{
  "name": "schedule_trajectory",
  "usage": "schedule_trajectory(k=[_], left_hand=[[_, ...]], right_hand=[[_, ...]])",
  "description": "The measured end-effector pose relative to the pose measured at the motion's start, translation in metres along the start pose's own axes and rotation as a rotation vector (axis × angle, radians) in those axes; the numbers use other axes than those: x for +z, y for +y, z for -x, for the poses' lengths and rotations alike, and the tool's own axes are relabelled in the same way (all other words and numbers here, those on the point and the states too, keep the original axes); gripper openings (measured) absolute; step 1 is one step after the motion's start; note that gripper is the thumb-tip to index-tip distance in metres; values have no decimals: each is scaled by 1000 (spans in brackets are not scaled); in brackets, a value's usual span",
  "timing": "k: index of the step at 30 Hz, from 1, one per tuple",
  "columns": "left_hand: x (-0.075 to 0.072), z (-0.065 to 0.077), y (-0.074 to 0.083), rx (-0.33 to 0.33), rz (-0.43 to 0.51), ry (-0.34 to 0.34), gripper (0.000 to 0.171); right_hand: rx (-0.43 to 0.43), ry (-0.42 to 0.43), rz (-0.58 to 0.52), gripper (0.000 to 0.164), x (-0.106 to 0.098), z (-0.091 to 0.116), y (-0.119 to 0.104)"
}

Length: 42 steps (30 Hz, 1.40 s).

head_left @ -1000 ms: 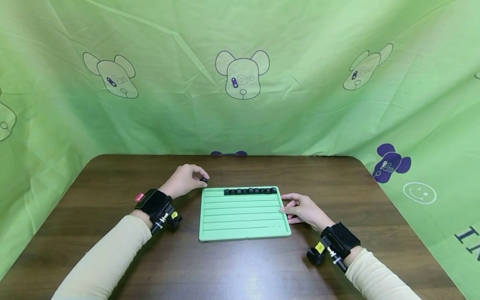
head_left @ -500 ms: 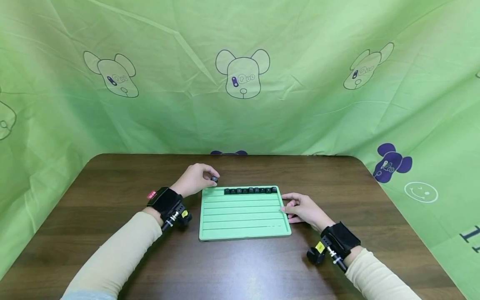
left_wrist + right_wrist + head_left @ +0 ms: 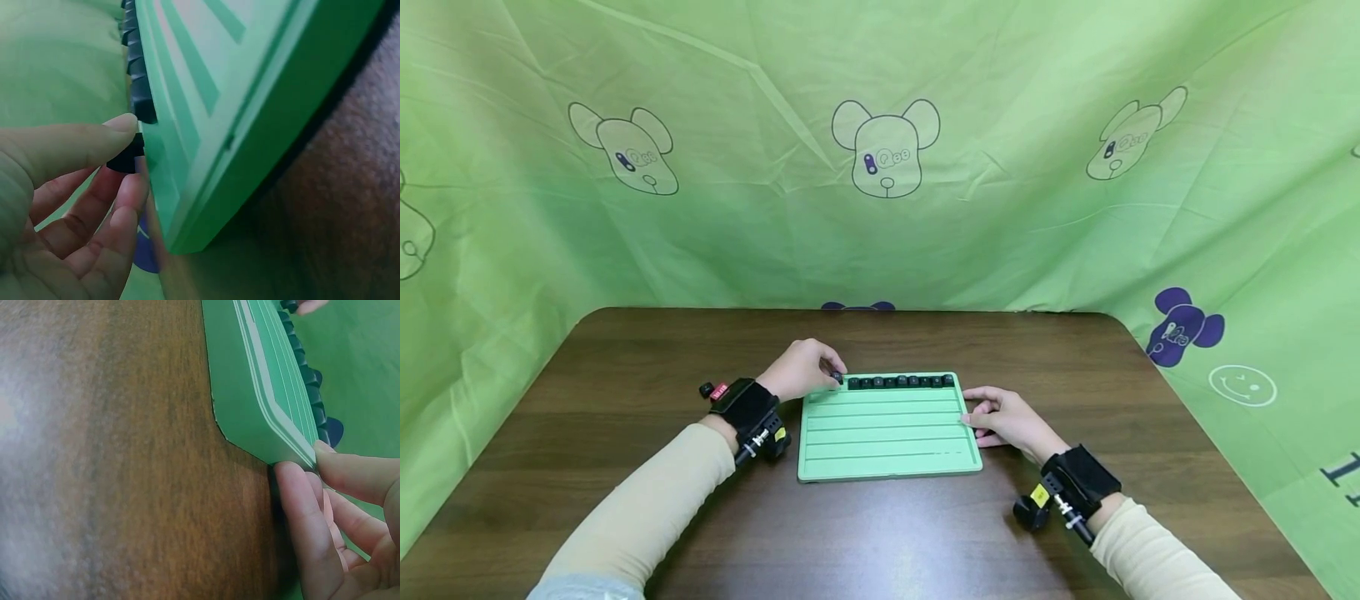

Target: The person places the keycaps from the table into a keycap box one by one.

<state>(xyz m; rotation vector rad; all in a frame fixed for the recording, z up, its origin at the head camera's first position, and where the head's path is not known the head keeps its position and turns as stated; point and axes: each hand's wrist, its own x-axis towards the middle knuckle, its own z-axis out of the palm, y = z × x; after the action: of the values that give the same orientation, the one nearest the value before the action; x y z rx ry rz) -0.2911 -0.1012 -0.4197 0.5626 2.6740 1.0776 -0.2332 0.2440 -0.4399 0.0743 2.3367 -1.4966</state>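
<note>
A shallow mint-green tray (image 3: 887, 435) with raised parallel ribs lies on the table. Along its far edge runs a row of small black keycaps (image 3: 901, 382), beginning a little in from the left corner. My left hand (image 3: 799, 369) is over the far left corner, pinching one black keycap (image 3: 125, 157) between thumb and fingertips. That keycap is right at the tray's far edge, just left of the row. With thumb on the rim and fingers against the outer side, my right hand (image 3: 1009, 421) grips the tray's right edge.
The brown wooden table (image 3: 700, 533) has a green cloth (image 3: 737, 233) with bear drawings hanging behind it. Each wrist wears a black strap with a small camera; the right one (image 3: 1032, 512) sits low over the tabletop.
My left hand has moved right and then down to the tray's far edge, bringing its keycap beside the row. The right hand and the tray have stayed in place.
</note>
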Motion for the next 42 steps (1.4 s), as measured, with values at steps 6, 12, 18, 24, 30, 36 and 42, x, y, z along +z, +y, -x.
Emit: schedule_trajectory(k=[6, 12, 18, 24, 30, 36, 42], left_hand=[[3, 1, 2, 19, -37, -18, 15], [5, 1, 6, 25, -66, -19, 16], [7, -3, 9, 32, -110, -18, 16], [10, -7, 8, 27, -129, -15, 17], [12, -8, 8, 20, -132, -11, 18], [12, -7, 7, 4, -127, -7, 17], [12, -7, 8, -13, -128, -3, 19]], right_hand=[[5, -2, -5, 53, 0, 0, 0], [5, -3, -5, 54, 0, -1, 0], [0, -1, -5, 53, 0, 0, -1], [3, -3, -19, 53, 0, 1, 1], [-2, -7, -18, 53, -1, 1, 1], [-5, -11, -14, 54, 0, 1, 1], [-6, -16, -21, 54, 0, 1, 0]])
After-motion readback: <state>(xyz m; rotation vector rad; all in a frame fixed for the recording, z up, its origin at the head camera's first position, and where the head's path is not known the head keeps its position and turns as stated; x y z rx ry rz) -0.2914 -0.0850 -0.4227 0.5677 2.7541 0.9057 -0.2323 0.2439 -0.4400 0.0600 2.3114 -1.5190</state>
